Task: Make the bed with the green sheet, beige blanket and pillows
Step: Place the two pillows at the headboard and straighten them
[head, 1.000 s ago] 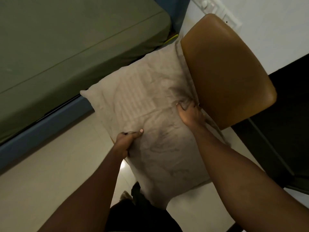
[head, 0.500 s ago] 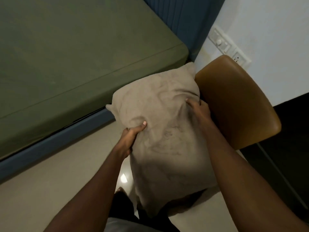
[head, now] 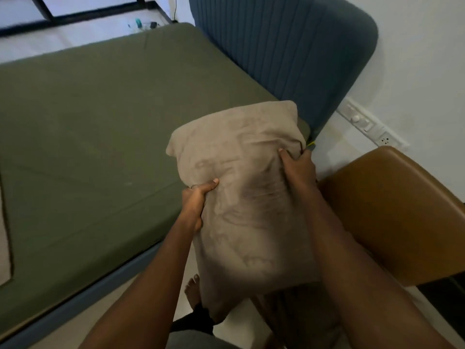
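Observation:
A beige pillow hangs in front of me, held up over the near right corner of the bed. My left hand grips its left edge with the thumb on top. My right hand grips its upper right edge. The green sheet lies flat and smooth over the mattress, filling the left and middle of the view. The pillow's far end overlaps the mattress corner by the blue padded headboard. No beige blanket or second pillow shows.
A brown chair stands at the right, close to my right arm. A white switch panel is on the wall behind it. The bed's blue frame runs along the pale floor. My foot is below the pillow.
Both hands have lifted the pillow off the brown chair and carried it left and away from me, over the bed's corner. My view has tilted up, showing the headboard.

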